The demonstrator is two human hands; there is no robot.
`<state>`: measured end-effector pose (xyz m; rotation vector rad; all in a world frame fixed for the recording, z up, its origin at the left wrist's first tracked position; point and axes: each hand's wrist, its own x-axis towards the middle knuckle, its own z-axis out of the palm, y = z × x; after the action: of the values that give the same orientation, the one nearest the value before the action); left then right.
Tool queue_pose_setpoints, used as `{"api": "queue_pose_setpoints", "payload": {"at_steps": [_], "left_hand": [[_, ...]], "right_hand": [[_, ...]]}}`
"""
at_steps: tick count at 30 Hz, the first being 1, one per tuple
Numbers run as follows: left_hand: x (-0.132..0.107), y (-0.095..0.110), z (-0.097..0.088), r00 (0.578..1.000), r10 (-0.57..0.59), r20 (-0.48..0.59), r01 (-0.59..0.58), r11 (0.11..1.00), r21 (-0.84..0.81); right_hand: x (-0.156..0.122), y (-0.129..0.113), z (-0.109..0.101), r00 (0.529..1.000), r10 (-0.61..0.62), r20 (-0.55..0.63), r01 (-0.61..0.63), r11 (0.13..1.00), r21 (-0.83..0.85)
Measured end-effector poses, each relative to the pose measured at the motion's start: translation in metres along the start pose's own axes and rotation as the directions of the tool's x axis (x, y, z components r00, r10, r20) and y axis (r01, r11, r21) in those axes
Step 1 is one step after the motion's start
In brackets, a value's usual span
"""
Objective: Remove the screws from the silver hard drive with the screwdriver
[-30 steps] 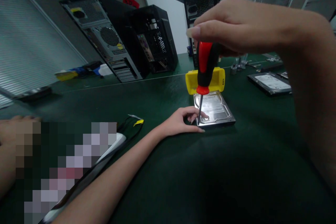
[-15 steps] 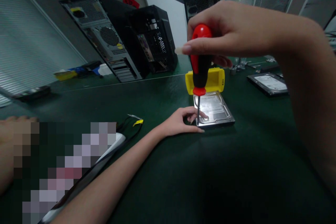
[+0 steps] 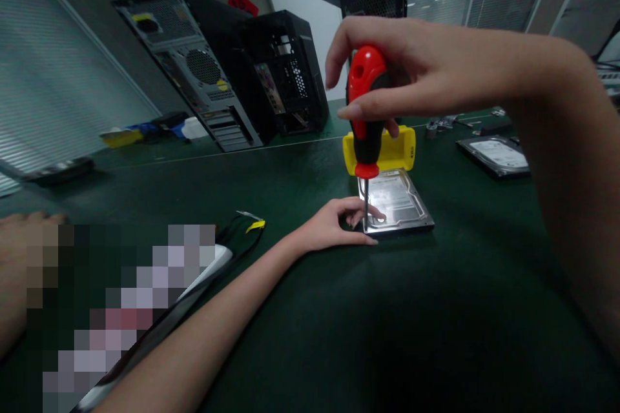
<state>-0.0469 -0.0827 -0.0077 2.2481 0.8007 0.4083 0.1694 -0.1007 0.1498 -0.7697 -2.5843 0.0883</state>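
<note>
two separate grips: wraps the right hand [image 3: 411, 71] around a red-and-black screwdriver [image 3: 367, 145], tip down at one corner of the hard drive [image 3: 400, 200] on the surface [image 3: 290, 335]; holds that corner with the left hand [image 3: 329, 226], finger on top, thumb at edge. past the left hand, a yellow box [image 3: 405, 148].

Silver hard drive [image 3: 398, 199] flat — red-black screwdriver [image 3: 367, 145] upright at corner

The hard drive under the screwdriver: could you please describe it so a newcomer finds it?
On the green tabletop, find the yellow container. In front of it lies the silver hard drive; unlike the drive farther right, it has a screwdriver at its near-left corner.
</note>
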Motion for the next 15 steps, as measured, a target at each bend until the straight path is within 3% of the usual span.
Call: {"api": "queue_pose_setpoints", "payload": {"at_steps": [9,15], "left_hand": [[0.000,0.003,0.001,1.000,0.000,-0.012,0.000,1.000,-0.005],[-0.001,0.002,-0.001,1.000,0.021,-0.012,-0.021,1.000,-0.022]], "right_hand": [[-0.002,0.004,-0.006,0.999,-0.044,0.020,0.045,0.999,-0.002],[-0.016,0.010,-0.019,0.989,-0.091,-0.117,0.091,0.996,-0.001]]}}
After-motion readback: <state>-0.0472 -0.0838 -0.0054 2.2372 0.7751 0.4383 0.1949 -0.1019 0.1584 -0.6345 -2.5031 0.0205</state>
